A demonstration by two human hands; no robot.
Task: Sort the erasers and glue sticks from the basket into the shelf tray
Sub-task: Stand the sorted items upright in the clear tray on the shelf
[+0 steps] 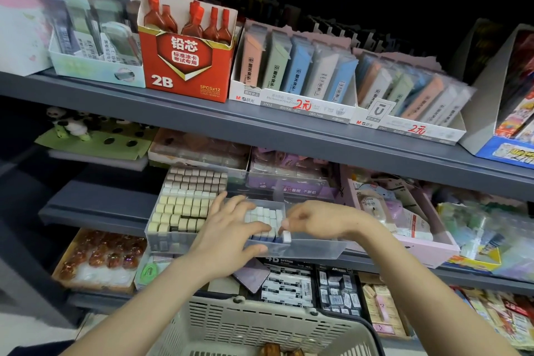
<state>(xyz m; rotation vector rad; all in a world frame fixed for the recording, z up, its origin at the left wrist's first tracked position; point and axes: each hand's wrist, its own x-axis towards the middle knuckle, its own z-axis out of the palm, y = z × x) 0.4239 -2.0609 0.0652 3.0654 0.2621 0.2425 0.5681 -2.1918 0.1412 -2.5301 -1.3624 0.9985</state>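
Fingers on blocky white eraser

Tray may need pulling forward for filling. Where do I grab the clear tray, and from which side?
Probably the front wall of the clear tray, at its right end, coming from the front with fingers hooked over the rim. That compartment looks bare there; the left hand lies across the packed erasers, and the right hand pinches a white eraser at mid-tray.

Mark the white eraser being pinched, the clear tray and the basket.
white eraser [286, 236]: head view, its exposed lower end.
clear tray [318, 248]: head view, bare front wall.
basket [260, 324]: head view, slotted wall.
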